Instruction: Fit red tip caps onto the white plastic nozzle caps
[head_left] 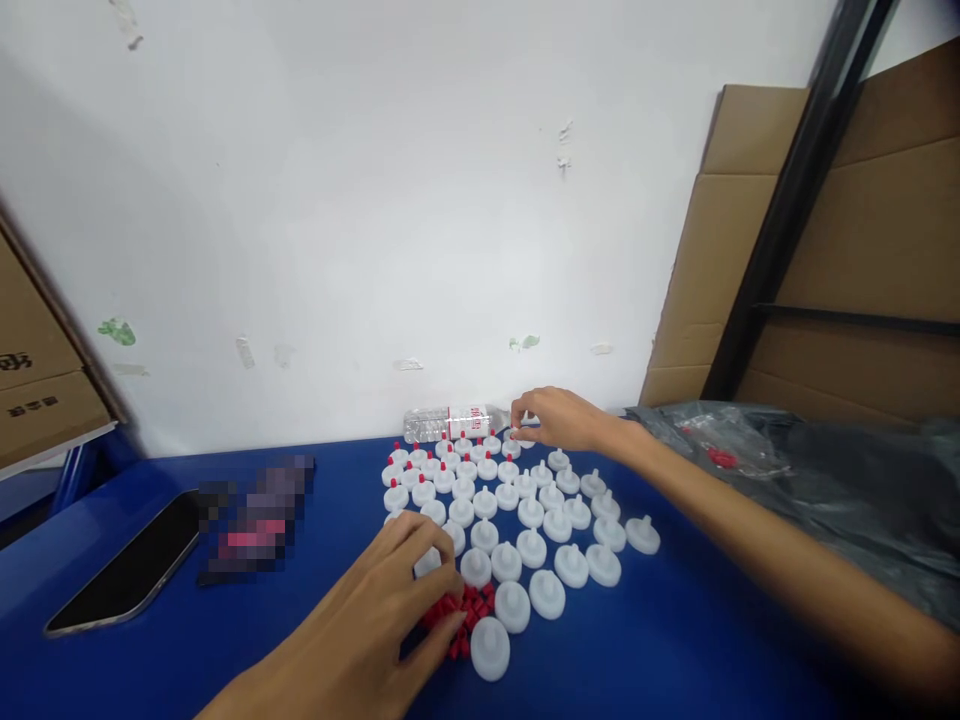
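Observation:
Many white round lids with upright nozzles stand in loose rows on the blue table; a bare-nozzled white lid (490, 648) is at the front. Small red caps sit on the nozzles at the back and left, such as the red cap (421, 479). My left hand (390, 590) is over a pile of loose red caps (476, 604), its thumb and fingers apart around part of it. At the back row, my right hand (561, 418) has its fingertips pinched together at the top of a white lid (511, 448). The fingers hide what is between them.
A clear plastic bottle (465, 422) lies along the wall behind the lids. To the left are a black phone (127, 565) and a blurred dark packet (259, 525). Grey plastic sheeting (810, 500) with a clear bag covers the right side, below cardboard (712, 250).

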